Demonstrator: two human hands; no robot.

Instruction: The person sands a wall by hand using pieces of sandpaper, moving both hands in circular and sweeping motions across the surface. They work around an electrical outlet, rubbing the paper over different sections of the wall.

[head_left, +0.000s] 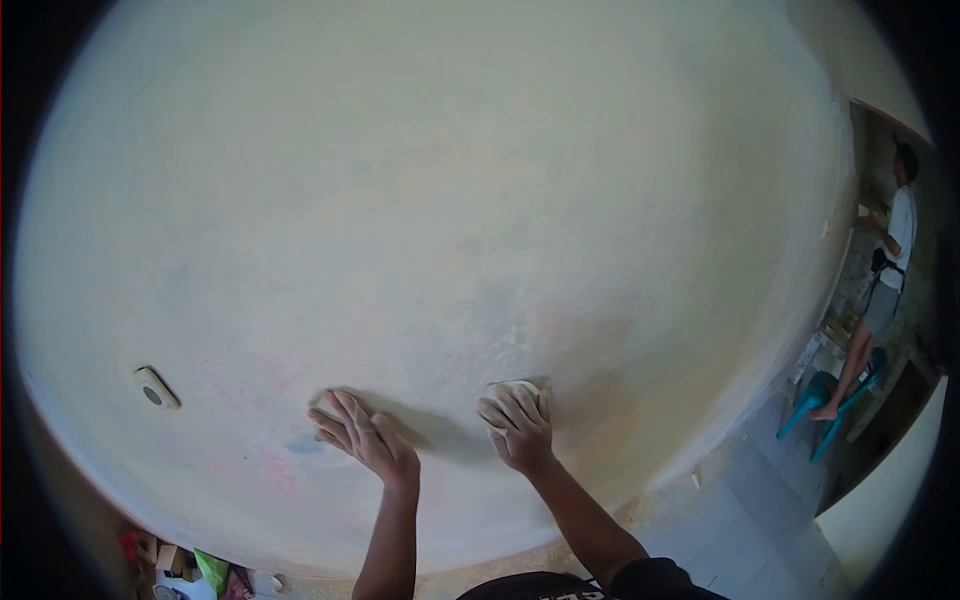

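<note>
No lettering, label, brand, number or sign can be read anywhere in this view. The plastered wall carries no legible writing, and the small socket set into it shows no print that can be made out. At the bottom edge, a faint white mark on the person's black shirt may be lettering. It is too small, and too far cut off by the frame, to read.

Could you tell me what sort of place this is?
Probably a room being renovated: a bare, patchy wall, the right hand pressing a pale pad to it, and another person standing on a teal chair.
</note>
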